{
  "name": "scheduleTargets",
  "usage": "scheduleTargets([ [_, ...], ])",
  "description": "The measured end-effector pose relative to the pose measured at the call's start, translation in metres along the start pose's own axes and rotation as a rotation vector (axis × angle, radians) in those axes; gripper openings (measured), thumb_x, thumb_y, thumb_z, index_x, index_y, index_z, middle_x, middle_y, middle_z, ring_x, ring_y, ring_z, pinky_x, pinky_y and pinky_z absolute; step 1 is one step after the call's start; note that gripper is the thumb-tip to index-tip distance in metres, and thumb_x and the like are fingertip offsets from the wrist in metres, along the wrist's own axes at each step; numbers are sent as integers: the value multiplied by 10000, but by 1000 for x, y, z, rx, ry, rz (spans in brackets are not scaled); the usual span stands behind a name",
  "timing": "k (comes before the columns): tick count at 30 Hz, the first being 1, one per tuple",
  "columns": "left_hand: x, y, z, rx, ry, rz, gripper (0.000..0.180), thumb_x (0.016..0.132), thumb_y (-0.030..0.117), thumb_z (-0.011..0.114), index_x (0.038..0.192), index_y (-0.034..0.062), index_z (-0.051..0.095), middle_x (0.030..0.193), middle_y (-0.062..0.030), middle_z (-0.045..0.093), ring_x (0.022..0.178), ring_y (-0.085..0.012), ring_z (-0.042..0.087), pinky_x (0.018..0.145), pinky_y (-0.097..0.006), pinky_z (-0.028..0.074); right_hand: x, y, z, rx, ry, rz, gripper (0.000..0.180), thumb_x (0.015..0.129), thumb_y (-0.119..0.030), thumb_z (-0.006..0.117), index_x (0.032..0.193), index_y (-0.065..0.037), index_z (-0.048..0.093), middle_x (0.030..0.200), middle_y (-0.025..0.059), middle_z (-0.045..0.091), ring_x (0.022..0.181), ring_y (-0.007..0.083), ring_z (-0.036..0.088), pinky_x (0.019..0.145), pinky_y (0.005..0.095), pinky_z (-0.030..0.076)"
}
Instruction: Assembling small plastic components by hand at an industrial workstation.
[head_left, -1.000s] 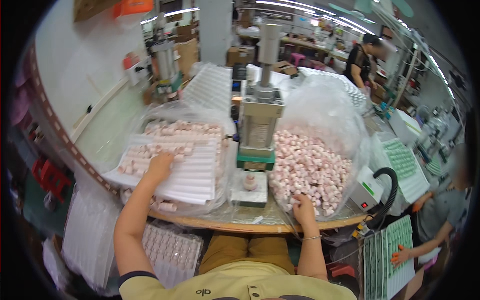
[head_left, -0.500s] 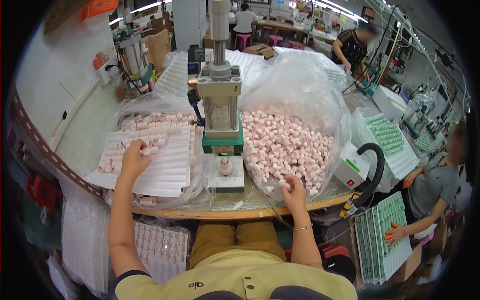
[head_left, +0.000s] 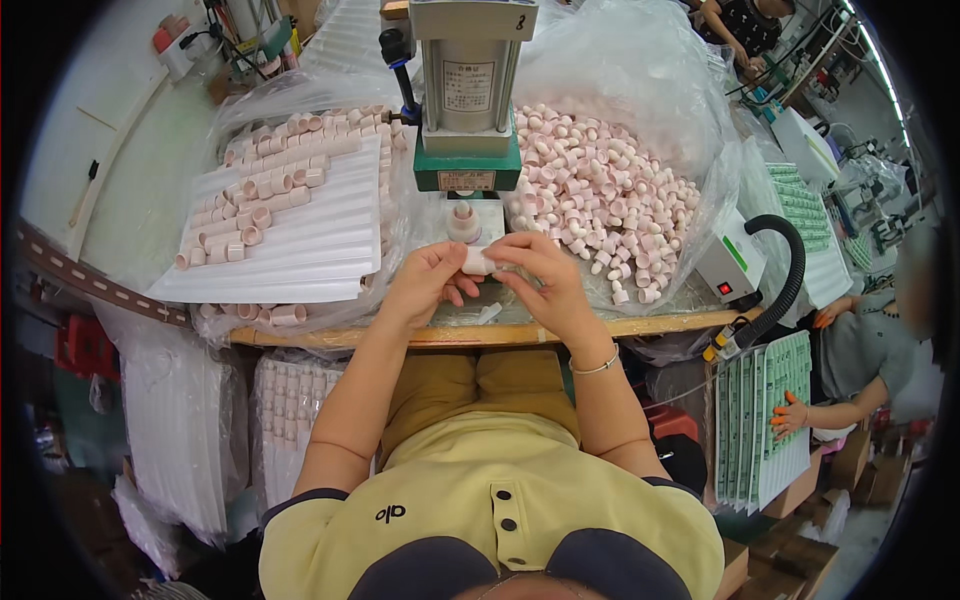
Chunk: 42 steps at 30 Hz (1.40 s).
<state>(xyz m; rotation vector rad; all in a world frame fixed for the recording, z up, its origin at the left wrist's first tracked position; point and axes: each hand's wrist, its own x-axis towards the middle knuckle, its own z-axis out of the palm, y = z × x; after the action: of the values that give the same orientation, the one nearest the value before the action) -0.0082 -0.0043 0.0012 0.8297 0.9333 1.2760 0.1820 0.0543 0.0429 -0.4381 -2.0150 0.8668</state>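
Observation:
In front of the press, my two hands meet around a small pale pink-white cylindrical cap. My left hand pinches its left end between thumb and fingers. From the other side, the fingertips of my right hand close on the right end; whether it is one piece or two fitted together I cannot tell. Just beyond my fingers, a pinkish fitting stands upright on the press base. Above it sits the green block of the press.
Left, a white ridged tray bears rows of hollow pink caps. Right, a heap of pink pieces with white domed ends lies in clear plastic. A white box with a black hose stands farther right, near a co-worker's orange-tipped hand.
My left hand has come right from the tray and my right hand left from the heap, meeting at the small cap. The view has tilted downward.

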Motion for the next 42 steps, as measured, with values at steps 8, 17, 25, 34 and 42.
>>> scheduleTargets([
  [8, -3, -3, 9, -37, 55, -64, 353, 949, 355, 487, 957, 16, 583, 728, -47, 619, 567, -90, 583, 451, -200, 463, -11, 9, 6, -101, 26, -22, 292, 733, 44, 658, 1014, -34, 643, 956, 110, 612, 853, 245, 599, 696, 307, 495],
  [17, 5, -17, 11, -130, 59, -183, 317, 930, 362, 523, 894, 55, 591, 674, -16, 583, 517, -74, 538, 434, -201, 419, -10, -2, -5, -393, -17, -375, 323, 661, 9, 697, 968, -85, 666, 905, 66, 599, 785, 236, 553, 731, 356, 442],
  [25, -13, -25, 28, -139, -55, -15, 238, 943, 287, 518, 1039, 74, 562, 886, -5, 614, 722, -59, 580, 579, -189, 457, -24, 5, 0, -334, 76, -147, 297, 670, -57, 737, 955, -45, 654, 876, 87, 628, 770, 253, 566, 681, 347, 440],
  [34, -19, -8, 27, 663, 170, 542, 352, 745, -12, 695, 1086, 14, 610, 1031, -85, 601, 905, -142, 604, 725, -254, 520, -28, 35, 21, 617, 58, 689, 184, 882, -123, 611, 972, 34, 643, 732, 58, 646, 581, 72, 586, 502, 209, 462],
  [42, -4, -6, 35, 668, 267, 378, 374, 697, 53, 754, 1048, 24, 628, 1016, -96, 622, 846, -196, 632, 730, -283, 504, -2, 20, 8, 295, -36, 678, 191, 861, -108, 634, 967, 50, 655, 730, 57, 654, 540, 85, 603, 459, 192, 462],
])
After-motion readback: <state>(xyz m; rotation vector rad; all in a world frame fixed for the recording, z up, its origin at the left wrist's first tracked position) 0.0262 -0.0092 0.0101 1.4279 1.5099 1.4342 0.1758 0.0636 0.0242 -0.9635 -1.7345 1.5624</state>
